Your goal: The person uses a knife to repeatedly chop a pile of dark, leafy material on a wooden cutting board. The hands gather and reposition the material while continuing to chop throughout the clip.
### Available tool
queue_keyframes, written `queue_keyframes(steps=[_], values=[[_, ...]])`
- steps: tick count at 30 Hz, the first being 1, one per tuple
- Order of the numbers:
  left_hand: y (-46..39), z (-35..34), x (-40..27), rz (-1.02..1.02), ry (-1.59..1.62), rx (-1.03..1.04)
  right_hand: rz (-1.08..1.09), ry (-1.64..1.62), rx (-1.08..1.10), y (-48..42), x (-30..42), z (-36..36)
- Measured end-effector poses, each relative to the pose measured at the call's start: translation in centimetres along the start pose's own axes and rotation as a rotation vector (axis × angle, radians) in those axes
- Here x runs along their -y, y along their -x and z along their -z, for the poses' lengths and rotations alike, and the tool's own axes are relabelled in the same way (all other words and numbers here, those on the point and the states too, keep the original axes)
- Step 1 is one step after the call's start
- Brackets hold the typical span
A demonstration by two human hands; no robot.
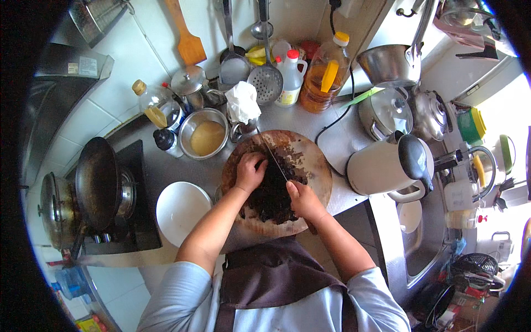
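A round wooden chopping board (319, 178) lies before me on the metal worktop, stained and heaped with dark chopped food (269, 199). My right hand (305, 200) grips a kitchen knife (271, 153) over the board. Its blade, seen nearly edge-on, slants away towards the far left. Part of the handle shows below my palm. On the left part of the heap my left hand (252, 171) rests with curled fingers, close beside the blade, pressing on the food. Its fingertips are partly hidden.
A white bowl (182, 213) stands left of the board, and a steel bowl of tan liquid (207, 137) behind it. An electric kettle (388, 166) is at right, near the sink (429, 245). A wok (97, 182) sits on the stove. Oil (321, 79) stands at the back.
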State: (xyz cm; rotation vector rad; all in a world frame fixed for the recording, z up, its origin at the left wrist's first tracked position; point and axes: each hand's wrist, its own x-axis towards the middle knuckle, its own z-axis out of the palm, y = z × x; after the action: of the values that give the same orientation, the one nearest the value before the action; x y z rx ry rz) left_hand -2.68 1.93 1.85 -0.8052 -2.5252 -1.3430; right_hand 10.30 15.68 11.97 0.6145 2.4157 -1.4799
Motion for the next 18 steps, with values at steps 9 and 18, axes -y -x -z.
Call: queue_keyframes(steps=[9, 18], values=[[-0.2, 0.0, -0.1, 0.030, 0.015, -0.025, -0.035, -0.005, 0.016, 0.2, 0.1, 0.5], [-0.7, -0.2, -0.3, -0.033, -0.030, -0.007, -0.086, 0.015, -0.027, -0.2, 0.1, 1.6]])
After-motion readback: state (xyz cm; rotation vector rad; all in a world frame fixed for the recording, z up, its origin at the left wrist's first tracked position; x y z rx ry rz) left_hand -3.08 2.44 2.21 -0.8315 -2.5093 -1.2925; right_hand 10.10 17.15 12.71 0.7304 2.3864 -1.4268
